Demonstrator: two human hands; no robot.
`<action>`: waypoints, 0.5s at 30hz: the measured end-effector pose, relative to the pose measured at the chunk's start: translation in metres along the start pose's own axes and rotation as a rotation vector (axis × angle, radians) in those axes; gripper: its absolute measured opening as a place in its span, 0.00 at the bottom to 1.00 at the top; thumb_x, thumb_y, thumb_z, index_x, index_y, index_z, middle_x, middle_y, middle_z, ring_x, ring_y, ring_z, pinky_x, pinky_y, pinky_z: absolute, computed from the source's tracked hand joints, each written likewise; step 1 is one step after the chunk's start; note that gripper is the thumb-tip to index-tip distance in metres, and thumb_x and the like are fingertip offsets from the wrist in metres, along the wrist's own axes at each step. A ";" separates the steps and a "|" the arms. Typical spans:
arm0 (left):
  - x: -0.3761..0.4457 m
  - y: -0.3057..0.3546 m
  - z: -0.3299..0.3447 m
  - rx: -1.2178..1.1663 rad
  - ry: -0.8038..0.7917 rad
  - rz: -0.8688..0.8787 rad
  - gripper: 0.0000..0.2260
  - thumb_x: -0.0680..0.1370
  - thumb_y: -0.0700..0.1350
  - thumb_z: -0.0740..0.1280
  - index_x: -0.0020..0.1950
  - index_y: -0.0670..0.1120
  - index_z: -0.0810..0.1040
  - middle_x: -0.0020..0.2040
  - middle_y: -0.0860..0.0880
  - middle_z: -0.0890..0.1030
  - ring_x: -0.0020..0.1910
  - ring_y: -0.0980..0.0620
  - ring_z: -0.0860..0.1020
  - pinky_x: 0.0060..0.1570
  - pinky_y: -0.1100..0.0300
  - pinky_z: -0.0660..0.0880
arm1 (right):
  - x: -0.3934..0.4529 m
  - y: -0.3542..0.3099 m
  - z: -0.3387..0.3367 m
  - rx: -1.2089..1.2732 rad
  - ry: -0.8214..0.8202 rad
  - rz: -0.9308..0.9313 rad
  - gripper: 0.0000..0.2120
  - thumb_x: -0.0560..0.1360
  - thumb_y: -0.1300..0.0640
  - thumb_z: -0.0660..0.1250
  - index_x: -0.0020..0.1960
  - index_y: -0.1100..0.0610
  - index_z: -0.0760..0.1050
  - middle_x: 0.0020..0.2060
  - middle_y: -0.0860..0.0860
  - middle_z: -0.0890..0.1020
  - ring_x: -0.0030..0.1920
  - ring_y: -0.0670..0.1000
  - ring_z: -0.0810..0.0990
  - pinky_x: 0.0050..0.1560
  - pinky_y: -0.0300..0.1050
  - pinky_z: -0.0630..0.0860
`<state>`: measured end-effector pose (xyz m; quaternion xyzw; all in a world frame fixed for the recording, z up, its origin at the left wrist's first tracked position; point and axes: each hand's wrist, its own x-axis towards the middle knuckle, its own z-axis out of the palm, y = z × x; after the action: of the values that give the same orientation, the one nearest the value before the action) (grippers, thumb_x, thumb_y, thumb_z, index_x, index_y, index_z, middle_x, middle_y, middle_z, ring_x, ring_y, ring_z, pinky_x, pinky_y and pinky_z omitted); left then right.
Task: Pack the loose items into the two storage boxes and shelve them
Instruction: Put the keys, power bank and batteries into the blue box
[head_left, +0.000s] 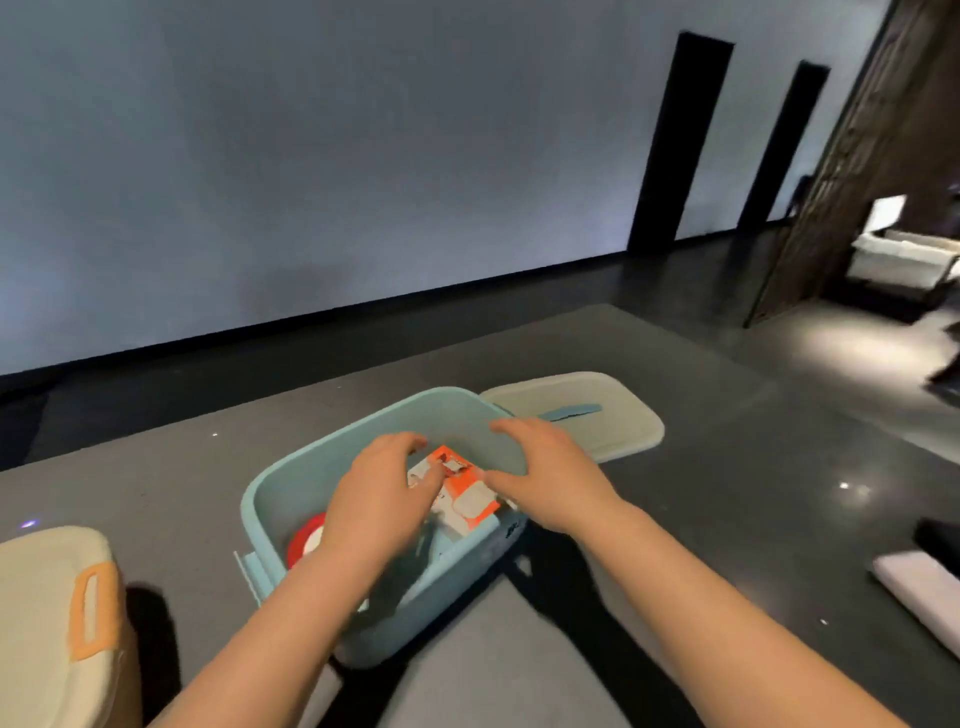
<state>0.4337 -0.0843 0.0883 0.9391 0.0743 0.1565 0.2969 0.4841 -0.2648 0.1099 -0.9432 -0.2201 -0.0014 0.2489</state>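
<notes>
Orange-and-white, the flat card packet (457, 488) lies inside the open pale-blue plastic storage box (291, 488), long axis running ten to four o'clock, the left hand (379, 493) pinching its ten o'clock end while the right hand (550, 478), fingers loosely spread, hovers at three o'clock.

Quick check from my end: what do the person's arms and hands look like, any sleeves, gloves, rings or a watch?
Both forearms are bare right down to the bottom edge of the picture, so no sleeves show. The left hand and the right hand wear no gloves. No watch, band or ring is visible on either wrist or on the fingers, though the picture is slightly blurred, so fine details could be missed.
</notes>
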 end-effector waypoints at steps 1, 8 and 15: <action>-0.005 0.014 0.005 -0.037 -0.004 0.066 0.16 0.75 0.51 0.65 0.63 0.52 0.74 0.61 0.52 0.77 0.60 0.51 0.75 0.58 0.55 0.72 | -0.022 0.006 -0.007 0.013 0.063 0.031 0.28 0.74 0.44 0.66 0.72 0.45 0.64 0.69 0.47 0.70 0.69 0.50 0.66 0.65 0.49 0.68; -0.068 0.125 0.085 -0.229 -0.292 0.412 0.16 0.74 0.47 0.69 0.62 0.49 0.76 0.58 0.51 0.78 0.58 0.51 0.75 0.56 0.55 0.70 | -0.195 0.086 -0.039 -0.049 0.279 0.562 0.27 0.75 0.48 0.65 0.73 0.49 0.65 0.69 0.51 0.69 0.69 0.53 0.66 0.67 0.48 0.66; -0.166 0.244 0.172 -0.337 -0.593 0.648 0.16 0.74 0.48 0.69 0.61 0.52 0.75 0.59 0.53 0.77 0.59 0.52 0.74 0.59 0.56 0.70 | -0.360 0.153 -0.073 -0.075 0.386 0.940 0.26 0.74 0.48 0.65 0.71 0.46 0.66 0.68 0.48 0.70 0.69 0.51 0.67 0.66 0.46 0.68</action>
<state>0.3476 -0.4128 0.0554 0.8569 -0.3369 -0.0239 0.3893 0.2303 -0.5676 0.0615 -0.9312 0.2781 -0.0712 0.2246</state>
